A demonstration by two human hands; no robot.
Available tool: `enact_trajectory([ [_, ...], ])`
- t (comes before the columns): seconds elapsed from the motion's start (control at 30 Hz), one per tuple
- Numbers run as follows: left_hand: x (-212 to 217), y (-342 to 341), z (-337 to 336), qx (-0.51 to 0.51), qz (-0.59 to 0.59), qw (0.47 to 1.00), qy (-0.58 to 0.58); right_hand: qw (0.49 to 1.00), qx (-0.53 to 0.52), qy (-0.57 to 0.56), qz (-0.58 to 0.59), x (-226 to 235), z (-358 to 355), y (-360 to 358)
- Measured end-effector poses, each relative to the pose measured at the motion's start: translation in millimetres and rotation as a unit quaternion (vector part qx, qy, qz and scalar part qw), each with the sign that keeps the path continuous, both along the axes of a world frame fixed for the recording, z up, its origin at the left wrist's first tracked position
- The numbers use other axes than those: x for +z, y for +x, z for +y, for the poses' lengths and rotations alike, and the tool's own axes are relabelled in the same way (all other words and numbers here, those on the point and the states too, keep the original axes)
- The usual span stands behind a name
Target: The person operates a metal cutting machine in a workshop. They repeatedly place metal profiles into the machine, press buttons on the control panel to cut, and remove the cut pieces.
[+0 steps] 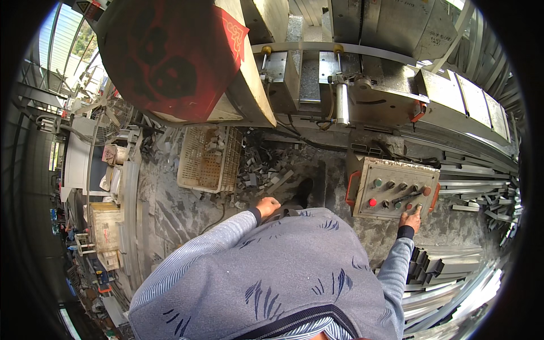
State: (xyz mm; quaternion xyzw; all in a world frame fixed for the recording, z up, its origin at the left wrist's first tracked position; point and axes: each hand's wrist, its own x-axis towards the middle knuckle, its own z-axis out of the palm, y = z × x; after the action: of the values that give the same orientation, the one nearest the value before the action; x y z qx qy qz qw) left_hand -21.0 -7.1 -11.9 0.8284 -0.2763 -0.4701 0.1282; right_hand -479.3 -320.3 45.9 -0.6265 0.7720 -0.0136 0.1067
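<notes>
My right hand reaches to the lower right of a grey control box. Its fingers lie over the panel's lower right corner, stretched out and gripping nothing; whether a fingertip presses a button is too small to tell. A red button sits on the panel's left side, among several dark knobs and a green button. In front of my grey apron, my left hand hangs with its fingers curled in, and nothing shows in it. Above the box stands a saw-like metal machine with a pneumatic cylinder.
A big round guard with red paper stands at the upper left. Below it, a cream plastic basket holds some offcuts, with metal scraps strewn beside it. Long metal profiles are stacked at right. A fan stands far left.
</notes>
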Motion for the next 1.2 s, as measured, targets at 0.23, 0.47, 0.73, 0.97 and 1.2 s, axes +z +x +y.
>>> enact_trajectory([
  [0.23, 0.2, 0.4, -1.2, -0.002, 0.001, 1.000, 0.005, 1.000, 0.016, -0.007, 0.003, -2.5, -0.1, -1.6],
  [0.47, -5.3, 2.4, -2.1, -0.003, -0.003, 1.000, -0.007, 1.000, 0.014, 0.005, 0.014, 0.6, -0.2, 0.1],
  [0.73, -2.5, 2.5, -6.9, -0.003, -0.011, 1.000, 0.003, 1.000, 0.023, -0.007, 0.011, -4.0, -1.3, -2.4],
  [0.97, 2.1, 4.6, -8.5, -0.010, -0.002, 1.000, 0.003, 0.999, -0.025, 0.034, 0.004, 8.8, -2.0, 6.4],
  [1.2, 0.8, 9.4, -5.7, -0.012, -0.005, 1.000, -0.004, 1.000, -0.025, 0.015, -0.013, 0.8, -0.4, 3.0],
])
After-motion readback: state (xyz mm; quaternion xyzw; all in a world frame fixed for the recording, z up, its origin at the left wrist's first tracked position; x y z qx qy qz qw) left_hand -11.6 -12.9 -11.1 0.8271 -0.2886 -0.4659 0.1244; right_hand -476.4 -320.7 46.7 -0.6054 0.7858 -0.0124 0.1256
